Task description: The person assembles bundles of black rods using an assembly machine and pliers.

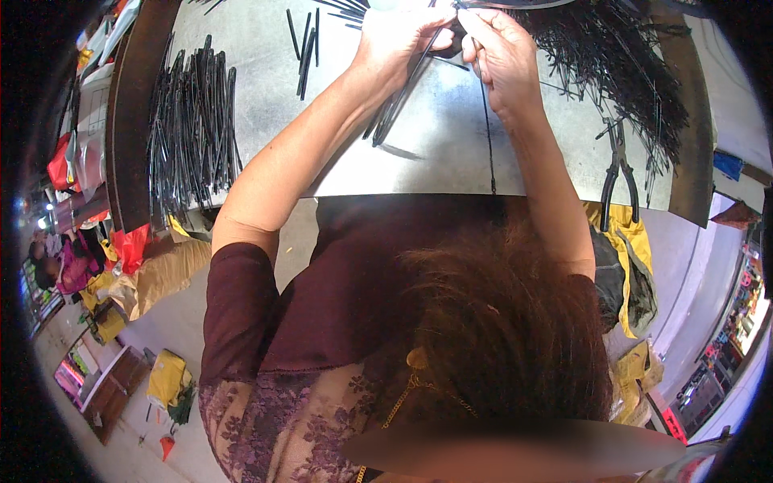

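At the far side of the table, my left hand (394, 44) is closed around a few slim black strips (394, 113) that slant down toward me. Close beside it, my right hand (506, 60) pinches a thin black strand (488, 129) whose lower end reaches the near table edge. The fingertips of both hands come together near the top edge of the view. What lies exactly between them is too small and partly hidden. Several loose black strips (304, 56) lie left of my left hand.
A thick row of black strips (197, 129) covers the table's left side. At the right is a tangled heap of thin black pieces (616, 68). Pliers with black handles (618, 173) overhang the near right edge of the metal tabletop (451, 173). Yellow sacks (632, 241) stand below.
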Demonstrator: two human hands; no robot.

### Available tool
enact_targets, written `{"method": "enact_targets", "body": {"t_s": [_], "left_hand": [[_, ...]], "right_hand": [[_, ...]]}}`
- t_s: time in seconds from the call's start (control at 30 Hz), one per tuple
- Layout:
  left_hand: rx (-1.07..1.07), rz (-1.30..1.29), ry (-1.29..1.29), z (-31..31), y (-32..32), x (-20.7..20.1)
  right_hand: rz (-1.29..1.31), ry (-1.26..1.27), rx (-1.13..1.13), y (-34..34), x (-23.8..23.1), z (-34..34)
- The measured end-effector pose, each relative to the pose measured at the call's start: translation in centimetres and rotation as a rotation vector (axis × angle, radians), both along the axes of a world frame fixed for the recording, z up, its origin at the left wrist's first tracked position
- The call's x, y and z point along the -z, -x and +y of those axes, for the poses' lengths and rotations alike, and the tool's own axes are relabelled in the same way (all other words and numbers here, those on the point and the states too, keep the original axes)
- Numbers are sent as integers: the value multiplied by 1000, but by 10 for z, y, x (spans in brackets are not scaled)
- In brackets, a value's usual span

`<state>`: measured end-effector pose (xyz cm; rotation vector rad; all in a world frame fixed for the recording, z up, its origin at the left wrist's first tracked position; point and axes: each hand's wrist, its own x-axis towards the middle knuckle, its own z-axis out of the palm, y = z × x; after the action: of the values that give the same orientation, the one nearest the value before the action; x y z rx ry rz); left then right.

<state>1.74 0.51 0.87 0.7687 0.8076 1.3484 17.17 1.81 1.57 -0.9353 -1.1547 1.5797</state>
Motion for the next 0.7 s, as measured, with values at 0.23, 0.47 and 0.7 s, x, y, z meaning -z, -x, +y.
{"method": "enact_targets", "body": {"t_s": [0.23,0.47,0.7], "left_hand": [[7,-47,-11,1,-3,-1],[12,-33,0,0,2,-2],[-2,-93,-5,1,-1,4]], "right_hand": [[303,-104,-154,0,26,13],[161,154,-10,8,-2,0],[11,129,2,4,-9,-4]]}}
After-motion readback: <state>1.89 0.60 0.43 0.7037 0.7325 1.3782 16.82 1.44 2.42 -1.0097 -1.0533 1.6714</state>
